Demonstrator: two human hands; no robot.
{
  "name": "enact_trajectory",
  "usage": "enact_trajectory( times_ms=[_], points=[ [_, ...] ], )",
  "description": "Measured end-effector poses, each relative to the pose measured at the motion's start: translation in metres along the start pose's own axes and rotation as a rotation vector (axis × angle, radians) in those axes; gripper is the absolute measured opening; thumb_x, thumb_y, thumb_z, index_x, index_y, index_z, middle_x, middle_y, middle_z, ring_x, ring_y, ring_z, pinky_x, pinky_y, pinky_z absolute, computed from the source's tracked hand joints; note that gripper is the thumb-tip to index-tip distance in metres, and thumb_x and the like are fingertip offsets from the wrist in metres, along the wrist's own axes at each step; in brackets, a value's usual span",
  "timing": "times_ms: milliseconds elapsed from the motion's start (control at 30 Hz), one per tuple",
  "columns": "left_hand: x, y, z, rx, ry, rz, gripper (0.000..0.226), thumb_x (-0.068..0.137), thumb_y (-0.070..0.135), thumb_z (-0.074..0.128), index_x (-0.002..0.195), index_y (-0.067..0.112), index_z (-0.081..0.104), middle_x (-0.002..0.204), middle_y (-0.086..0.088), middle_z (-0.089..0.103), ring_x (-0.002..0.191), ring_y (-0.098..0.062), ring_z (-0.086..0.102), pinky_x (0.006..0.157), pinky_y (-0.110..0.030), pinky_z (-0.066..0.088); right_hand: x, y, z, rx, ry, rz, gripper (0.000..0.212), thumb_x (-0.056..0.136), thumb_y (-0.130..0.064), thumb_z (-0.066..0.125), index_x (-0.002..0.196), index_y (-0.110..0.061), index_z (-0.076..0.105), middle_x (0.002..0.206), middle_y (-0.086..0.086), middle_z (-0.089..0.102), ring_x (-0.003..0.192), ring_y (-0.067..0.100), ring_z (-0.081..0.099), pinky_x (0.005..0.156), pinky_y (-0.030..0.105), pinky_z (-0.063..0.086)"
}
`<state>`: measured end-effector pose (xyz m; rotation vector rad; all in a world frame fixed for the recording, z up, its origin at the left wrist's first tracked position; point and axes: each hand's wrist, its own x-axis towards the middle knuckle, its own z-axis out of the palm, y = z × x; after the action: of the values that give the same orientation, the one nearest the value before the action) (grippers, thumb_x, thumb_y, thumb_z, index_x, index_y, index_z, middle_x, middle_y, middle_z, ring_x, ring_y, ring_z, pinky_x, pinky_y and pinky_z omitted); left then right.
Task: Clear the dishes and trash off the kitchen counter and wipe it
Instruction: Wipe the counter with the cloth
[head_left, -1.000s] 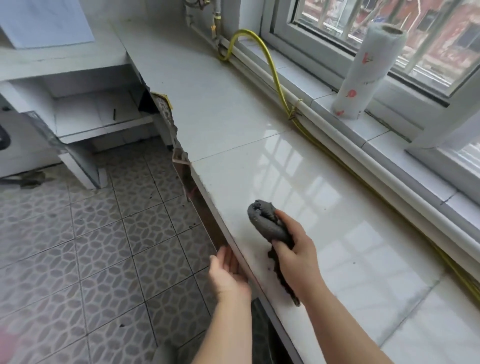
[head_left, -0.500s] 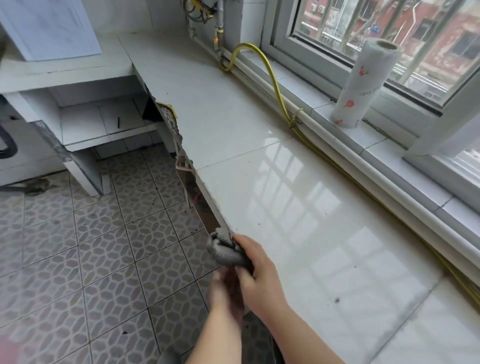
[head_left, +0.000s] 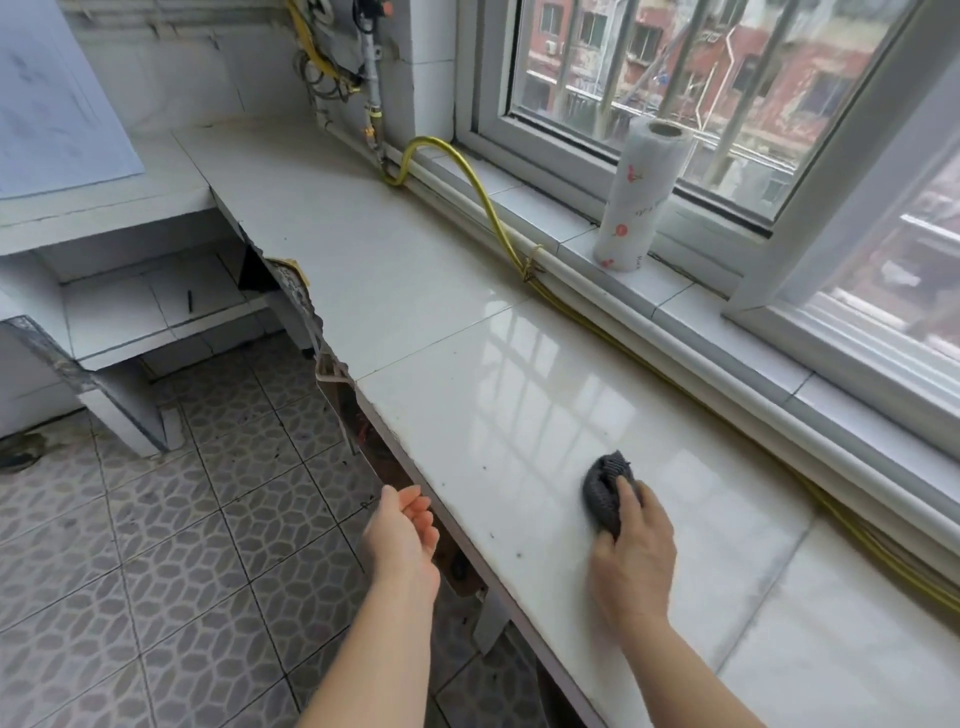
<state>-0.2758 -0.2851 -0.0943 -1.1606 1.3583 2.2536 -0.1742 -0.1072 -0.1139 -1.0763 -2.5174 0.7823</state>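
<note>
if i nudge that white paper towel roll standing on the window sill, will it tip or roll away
The white paper towel roll with red prints stands upright, tall for its base, so a nudge near the top would probably tip it. It looks light. Once on its side the round shape could roll off the white tiled sill onto the white counter.

Counter (head_left: 415, 291) runs along window side, floor (head_left: 156, 545) along its front edge. Cloth (head_left: 605, 488) on counter, midway between front and back edges, under right hand (head_left: 634, 551). Left hand (head_left: 405, 535) off counter, just beyond front edge, over floor, cupped with palm up. Hose (head_left: 483, 202) along back edge. Paper towel roll (head_left: 636, 197) upright on windowsill (head_left: 727, 332), behind back edge, well apart from cloth.
</note>
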Motion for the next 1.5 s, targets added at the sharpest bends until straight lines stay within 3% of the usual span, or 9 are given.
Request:
enact_trajectory(
  times_ms=[167,333,433,667,867,1233,1500],
  points=[
    [-0.018,-0.001,0.022,0.107,-0.045,0.021,0.031,0.097,0.033,0.047,0.087,0.009,0.066,0.079,-0.002,0.060,0.062,-0.011,0.049,0.054,-0.022,0.038,-0.010,-0.035,0.020,0.125,-0.188,-0.181,0.060,0.082,0.002,0.054,0.139,-0.015,0.048,0.147,0.005,0.040,0.136,0.023,0.035,0.113,0.023,0.018],
    [-0.013,0.003,0.025,0.156,-0.039,0.015,0.032,0.097,0.034,0.048,0.091,0.008,0.068,0.081,-0.002,0.062,0.064,-0.011,0.050,0.054,-0.022,0.040,-0.015,-0.020,0.023,0.036,-0.036,-0.173,0.057,0.072,-0.004,0.052,0.129,-0.006,0.057,0.134,0.015,0.053,0.122,0.036,0.051,0.105,0.040,0.037],
    [-0.002,0.014,0.027,0.170,-0.041,0.002,0.033,0.097,0.034,0.048,0.093,0.008,0.068,0.081,-0.002,0.062,0.065,-0.012,0.051,0.054,-0.022,0.040,-0.022,-0.036,0.035,-0.001,0.029,-0.124,0.057,0.070,-0.009,0.050,0.127,-0.005,0.058,0.132,0.014,0.054,0.120,0.034,0.052,0.102,0.045,0.043],
    [0.045,0.080,0.024,0.227,-0.081,0.020,0.033,0.099,0.033,0.046,0.088,0.009,0.067,0.077,-0.002,0.060,0.061,-0.011,0.048,0.054,-0.022,0.038,-0.007,-0.111,0.092,0.003,0.030,-0.083,0.057,0.072,-0.011,0.053,0.129,-0.007,0.056,0.134,0.012,0.052,0.124,0.033,0.049,0.106,0.042,0.039],
    [0.092,0.138,0.010,0.301,-0.101,0.044,0.034,0.100,0.031,0.044,0.086,0.010,0.066,0.076,-0.003,0.059,0.060,-0.011,0.046,0.053,-0.022,0.037,0.015,-0.200,0.142,0.003,-0.078,-0.175,0.059,0.084,-0.008,0.054,0.141,-0.018,0.043,0.148,0.003,0.037,0.137,0.023,0.032,0.114,0.027,0.015],
    [0.141,0.188,0.008,0.350,-0.150,-0.013,0.033,0.100,0.032,0.045,0.092,0.008,0.067,0.078,-0.004,0.061,0.061,-0.011,0.048,0.052,-0.022,0.039,0.028,-0.221,0.166,-0.036,-0.008,-0.078,0.059,0.078,0.000,0.060,0.135,-0.011,0.052,0.141,0.009,0.047,0.130,0.028,0.043,0.110,0.030,0.025],
    [0.162,0.213,0.015,0.303,-0.121,-0.013,0.032,0.100,0.031,0.045,0.093,0.008,0.067,0.079,-0.005,0.061,0.060,-0.012,0.048,0.051,-0.023,0.038,0.058,-0.257,0.192,-0.018,-0.043,-0.115,0.056,0.081,-0.010,0.055,0.137,-0.010,0.049,0.143,0.008,0.044,0.133,0.027,0.038,0.112,0.029,0.023]
  ],
)
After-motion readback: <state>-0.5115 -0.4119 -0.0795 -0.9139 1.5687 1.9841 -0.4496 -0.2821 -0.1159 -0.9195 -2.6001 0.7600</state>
